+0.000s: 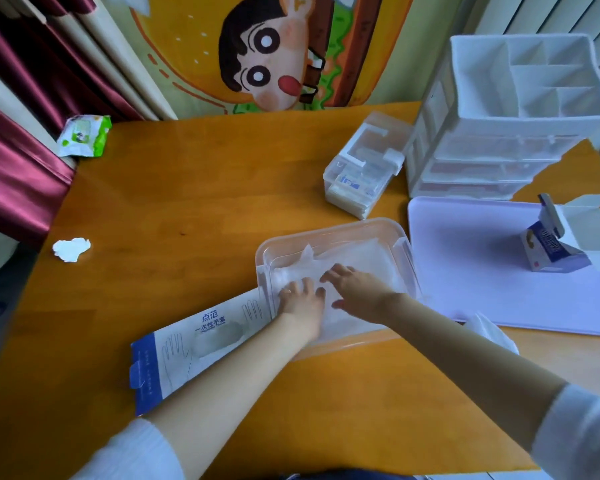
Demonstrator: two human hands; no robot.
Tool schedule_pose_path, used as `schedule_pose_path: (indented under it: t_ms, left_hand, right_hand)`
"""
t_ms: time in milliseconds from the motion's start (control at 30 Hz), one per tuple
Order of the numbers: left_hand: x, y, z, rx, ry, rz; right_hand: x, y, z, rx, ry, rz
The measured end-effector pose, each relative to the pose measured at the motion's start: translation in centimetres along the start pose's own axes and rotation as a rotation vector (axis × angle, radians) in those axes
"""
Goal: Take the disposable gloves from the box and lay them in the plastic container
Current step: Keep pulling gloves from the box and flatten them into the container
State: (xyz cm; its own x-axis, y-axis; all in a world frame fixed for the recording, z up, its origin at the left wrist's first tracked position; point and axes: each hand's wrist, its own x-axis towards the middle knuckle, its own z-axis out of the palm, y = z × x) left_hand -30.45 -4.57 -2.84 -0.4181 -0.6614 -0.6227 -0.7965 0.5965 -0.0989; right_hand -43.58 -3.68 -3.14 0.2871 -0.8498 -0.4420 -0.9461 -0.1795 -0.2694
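Now, nearest the front edge of the tabletop (222, 188), the glove box (194, 348) lies flat on its side. It is a long white card sleeve with a blue end and line drawings of hands. Its far end touches the left wall of the plastic container (326, 227). It looks squashed, so probably little is left inside, though its opening is out of sight.

Just past it, both forearms reach in over the container's near rim. The left hand (300, 294) lies palm down with fingers spread and nearly straight, gripping nothing, pressing on the disposable gloves (355, 254). The right hand (357, 289), beside it and almost touching, is likewise spread flat on the pile. That reads as smoothing: thin, slippery film puffs up, and flat palms push the air out so the stack lies level.

The gloves sit inside the container as a milky, crinkled, translucent layer covering most of its floor. The container itself is clear plastic, a rounded rectangle with low walls, right of the tabletop's middle.

Farther right, a pale lilac mat (482, 292) carries an opened small blue carton (551, 252). Toward the far right corner stand a small lidded clear box (364, 168) and a white drawer organiser (520, 98). By the left edge lies a crumpled tissue (71, 249).
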Motion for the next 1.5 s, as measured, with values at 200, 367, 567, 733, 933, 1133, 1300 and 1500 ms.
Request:
schedule_pose_path:
  t_ms: [200, 367, 567, 733, 933, 1133, 1300, 1500]
  left_hand:
    - [1.3, 0.3, 1.2, -0.029, -0.135, 0.013]
    - [1.4, 0.1, 1.0, 0.012, -0.164, 0.029]
    - [0.4, -1.8, -1.1, -0.206, -0.200, 0.130]
    - [-1.9, -3.0, -3.8, -0.419, 0.192, 0.168]
    - [-6.0, -7.4, -1.9, -0.688, 0.859, 0.065]
    - [-8.6, -12.4, 4.8, -0.610, 0.614, -0.202]
    - [-9.9, -13.5, 8.8, -0.455, 0.184, -0.229]
    - [-10.6, -14.1, 9.9, -0.479, 0.122, -0.150]
  right_hand:
    - [1.2, 1.6, 2.1, -0.371, -0.081, 0.099]
    - [1.7, 2.4, 2.5, -0.476, -0.066, 0.098]
    - [0.8, 3.4, -1.0, 0.183, -0.128, 0.186]
    - [-0.9, 0.2, -3.3, 0.185, 0.180, 0.115]
    - [-2.8, -6.8, -3.8, 0.405, 0.659, -0.123]
    - [-3.0, -14.3, -0.1, 0.434, 0.523, -0.327]
    - [0.2, -18.6, 5.1, 0.223, 0.223, -0.204]
    - [3.8, -18.9, 5.5, -0.009, 0.091, -0.064]
